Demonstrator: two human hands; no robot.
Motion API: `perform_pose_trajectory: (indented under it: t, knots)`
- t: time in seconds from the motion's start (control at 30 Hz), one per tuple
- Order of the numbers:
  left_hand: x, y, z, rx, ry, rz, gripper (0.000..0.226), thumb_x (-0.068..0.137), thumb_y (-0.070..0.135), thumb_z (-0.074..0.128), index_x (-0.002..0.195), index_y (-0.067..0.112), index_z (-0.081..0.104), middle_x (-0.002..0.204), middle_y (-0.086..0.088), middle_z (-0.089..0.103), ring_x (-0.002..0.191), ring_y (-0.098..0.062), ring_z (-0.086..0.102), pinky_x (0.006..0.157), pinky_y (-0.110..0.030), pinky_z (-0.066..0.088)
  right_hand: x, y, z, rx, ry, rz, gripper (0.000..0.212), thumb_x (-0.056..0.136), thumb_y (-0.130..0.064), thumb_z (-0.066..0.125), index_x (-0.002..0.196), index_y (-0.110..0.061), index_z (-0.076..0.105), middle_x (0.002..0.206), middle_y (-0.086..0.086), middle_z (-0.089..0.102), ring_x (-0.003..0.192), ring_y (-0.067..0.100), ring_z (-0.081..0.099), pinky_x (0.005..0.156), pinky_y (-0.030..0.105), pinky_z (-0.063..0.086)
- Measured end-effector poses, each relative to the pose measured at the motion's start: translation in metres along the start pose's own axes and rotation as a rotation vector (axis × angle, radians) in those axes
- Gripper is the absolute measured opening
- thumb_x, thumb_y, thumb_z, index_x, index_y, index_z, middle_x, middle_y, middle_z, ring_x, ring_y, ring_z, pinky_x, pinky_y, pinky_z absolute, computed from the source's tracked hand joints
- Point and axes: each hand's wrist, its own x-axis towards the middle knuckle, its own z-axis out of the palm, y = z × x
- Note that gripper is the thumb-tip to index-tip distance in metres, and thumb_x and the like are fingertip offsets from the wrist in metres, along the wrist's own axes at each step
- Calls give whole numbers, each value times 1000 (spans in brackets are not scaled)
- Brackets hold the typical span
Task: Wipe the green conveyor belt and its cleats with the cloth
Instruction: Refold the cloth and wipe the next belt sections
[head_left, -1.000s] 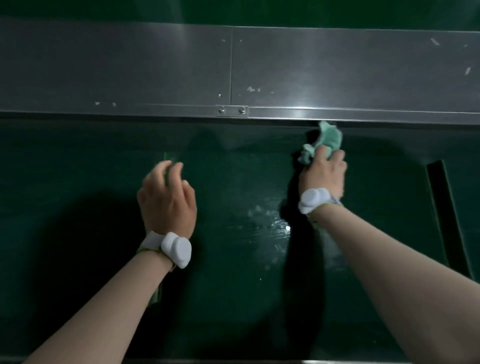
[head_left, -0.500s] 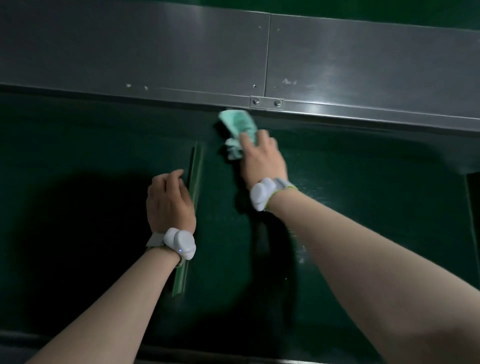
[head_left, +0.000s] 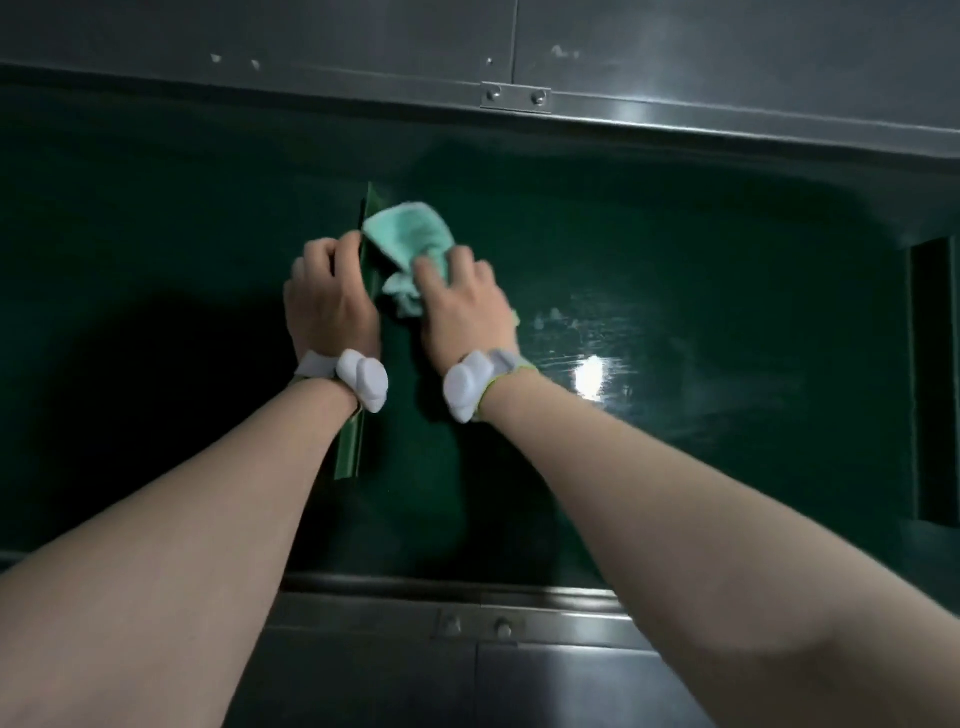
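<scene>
Steel panels frame the scene, and between them runs the green conveyor belt (head_left: 675, 249), dark and glossy under the light. You've got your right hand (head_left: 462, 306) pressing the cloth (head_left: 410, 239) flat against the belt, right up against the near-side face of the upright cleat (head_left: 349, 447), toward the far edge of the belt. Your right fingers (head_left: 431, 273) are spread over the bunched cloth, clamping it down rather than balling it up. Your left hand (head_left: 330, 301) sits on the other side of that cleat, its fingers curled over the top of the rib, steadying it, it seems.

How far along? To the right of your hands the belt carries wet streaks and a bright glare, so that stretch looks already wiped. The left part of the belt lies in deep shadow and I can't tell whether it has been touched. This cleat looks like work in hand: the cloth is high on it, and the lower length near your left forearm shows no cloth contact. A dark gap at the right edge may hide another section.
</scene>
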Motion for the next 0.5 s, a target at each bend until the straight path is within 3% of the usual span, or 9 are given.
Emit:
perform_pose_trajectory:
  t: [0.1, 0.17, 0.27, 0.37, 0.5]
  knots:
    - [-5, 9, -5, 107, -1, 99, 47, 99, 5, 39, 144, 6, 51, 131, -23, 57, 106, -43, 57, 80, -51, 42, -25, 26, -7, 27, -26, -108, 45, 89, -14, 56, 134, -18, 57, 120, 17, 52, 92, 36, 51, 65, 43, 47]
    - [-2, 4, -7, 182, -5, 145, 53, 96, -1, 35, 147, 7, 50, 133, -22, 56, 108, -42, 56, 80, -51, 41, -32, 68, -16, -9, -3, -78, 49, 90, -15, 56, 139, -20, 55, 123, 19, 52, 97, 39, 52, 69, 44, 47]
    - [-8, 2, -8, 186, -22, 176, 60, 90, -8, 39, 147, 8, 48, 131, -20, 55, 104, -42, 55, 77, -51, 42, -63, 173, -43, -93, 74, 204, 53, 95, -15, 54, 147, -25, 47, 135, 21, 46, 113, 44, 49, 83, 48, 51]
    - [-25, 3, -12, 174, -24, 164, 65, 86, -12, 43, 147, 9, 48, 128, -19, 55, 101, -41, 54, 75, -51, 43, -104, 264, -78, -117, 169, 555, 46, 94, -12, 52, 138, -24, 46, 133, 21, 43, 116, 46, 47, 83, 49, 49]
    - [-52, -5, -18, 161, -35, 156, 62, 88, -14, 43, 144, 10, 53, 126, -19, 57, 100, -40, 55, 74, -49, 44, -120, 253, -72, -134, 202, 727, 42, 91, -6, 51, 133, -15, 48, 132, 25, 43, 113, 47, 49, 84, 47, 46]
